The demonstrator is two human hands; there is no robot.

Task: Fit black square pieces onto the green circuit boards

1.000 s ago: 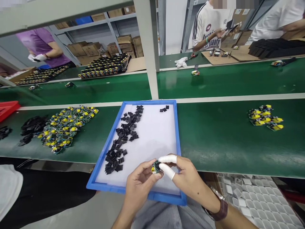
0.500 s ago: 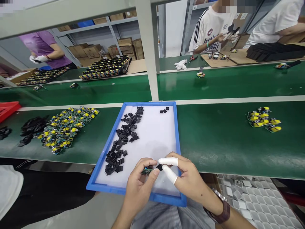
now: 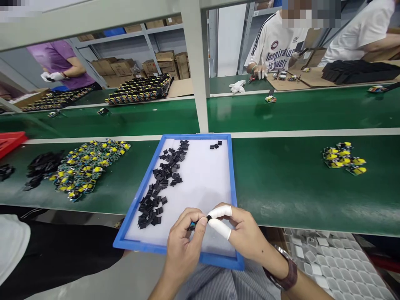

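Above the near end of a blue-rimmed white tray (image 3: 233, 179), my left hand (image 3: 186, 241) is closed around a small circuit board (image 3: 192, 225), most of it hidden by the fingers. My right hand (image 3: 240, 229), with white finger cots on thumb and forefinger, pinches a small black piece (image 3: 209, 218) against the board's right end. How far the piece sits on the board I cannot tell. Several similar black pieces (image 3: 165, 175) lie scattered along the tray's left side, and a few more black pieces (image 3: 215, 145) lie at its far right corner.
Left of the tray lies a heap of circuit boards with yellow parts (image 3: 90, 166), beside black parts (image 3: 43, 164) and a red bin (image 3: 12, 141). A small group of boards (image 3: 343, 158) lies to the right. Across the green conveyor (image 3: 300, 112), co-workers handle parts.
My fingertips have drawn closer together, and less of the black piece and board shows. Boards on the far conveyor have shifted right. The co-worker opposite has lowered a hand to the bench.
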